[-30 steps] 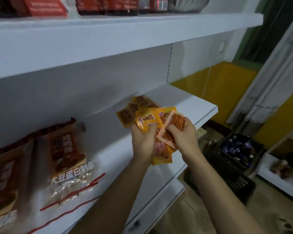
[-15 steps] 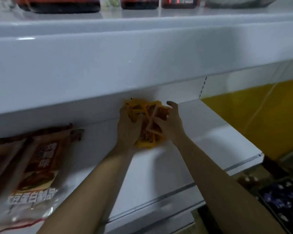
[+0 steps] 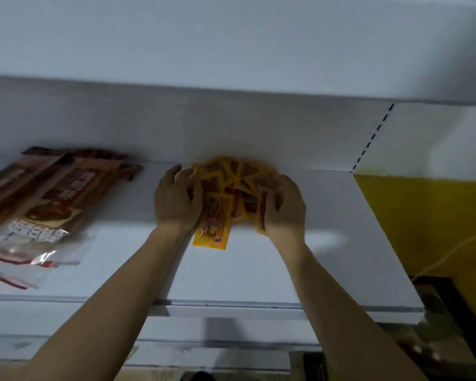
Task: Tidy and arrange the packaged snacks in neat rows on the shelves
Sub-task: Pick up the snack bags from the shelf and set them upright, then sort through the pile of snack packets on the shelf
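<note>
A loose pile of small orange snack packets (image 3: 231, 185) lies at the back of the white shelf (image 3: 231, 270), against the rear wall. My left hand (image 3: 176, 199) cups the pile's left side, fingers curled over the packets. My right hand (image 3: 283, 207) grips the right side of the pile, with one packet held on edge under its fingers. One orange packet (image 3: 213, 224) sticks out toward me between the two hands, lying flat.
Large brown-and-clear snack bags (image 3: 39, 204) lie overlapped on the same shelf at the left. Another white shelf (image 3: 231, 50) hangs close overhead. A yellow wall (image 3: 429, 221) lies past the shelf's right end, with dark crates low at the right.
Both hands have carried the orange packets from in front of the shelf to its back and set them down there. The view has dropped under the upper shelf.
</note>
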Available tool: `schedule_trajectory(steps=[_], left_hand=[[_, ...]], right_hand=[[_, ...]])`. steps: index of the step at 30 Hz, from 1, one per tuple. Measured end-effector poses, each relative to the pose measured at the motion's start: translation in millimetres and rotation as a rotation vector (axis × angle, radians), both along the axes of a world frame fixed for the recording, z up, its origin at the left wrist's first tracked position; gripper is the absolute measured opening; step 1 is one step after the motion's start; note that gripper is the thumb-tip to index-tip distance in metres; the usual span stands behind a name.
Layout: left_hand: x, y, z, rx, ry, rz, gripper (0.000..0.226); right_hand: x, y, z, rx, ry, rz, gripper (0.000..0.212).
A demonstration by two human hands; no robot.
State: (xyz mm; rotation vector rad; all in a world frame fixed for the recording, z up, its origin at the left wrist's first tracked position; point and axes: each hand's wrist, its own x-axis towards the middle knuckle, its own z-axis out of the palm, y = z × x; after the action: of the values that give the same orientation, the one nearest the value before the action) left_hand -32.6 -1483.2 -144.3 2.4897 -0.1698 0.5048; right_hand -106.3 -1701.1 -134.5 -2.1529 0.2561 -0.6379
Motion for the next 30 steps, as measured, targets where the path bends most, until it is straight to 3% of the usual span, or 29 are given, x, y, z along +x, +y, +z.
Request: schedule_trajectory(steps=[4,9,11,13,15,19,24,30], left_hand=[[-15,10,-4,0.046,-0.022,0.057,0.048],[-44,21,-11,0.008,-0.277,-0.031,0.015],[-52,33,4,-0.086,-0.304,0.028,0.024],[-56,63,18,-0.005,-0.331,0.081,0.031],[-58,106,35,0.119,-0.290,0.152,0.037],[-68,217,73,0.221,-0.006,0.269,0.062],[-90,395,66,0.191,0.143,0.399,0.049],[-133,573,65,0.168,0.162,0.470,0.052]], right_hand=[[-1,2,-1,-0.193,-0.087,0.069,0.033],[-5,15,-2,-0.425,-0.163,0.083,0.039],[-10,34,3,-0.456,-0.191,0.088,0.035],[-13,69,12,-0.440,-0.192,0.186,0.034],[-12,114,20,-0.463,-0.195,0.308,0.034],[-7,225,35,-0.534,-0.053,0.436,0.050],[-16,375,46,-0.337,-0.049,0.617,0.052],[-13,553,51,-0.271,-0.088,0.804,0.044]])
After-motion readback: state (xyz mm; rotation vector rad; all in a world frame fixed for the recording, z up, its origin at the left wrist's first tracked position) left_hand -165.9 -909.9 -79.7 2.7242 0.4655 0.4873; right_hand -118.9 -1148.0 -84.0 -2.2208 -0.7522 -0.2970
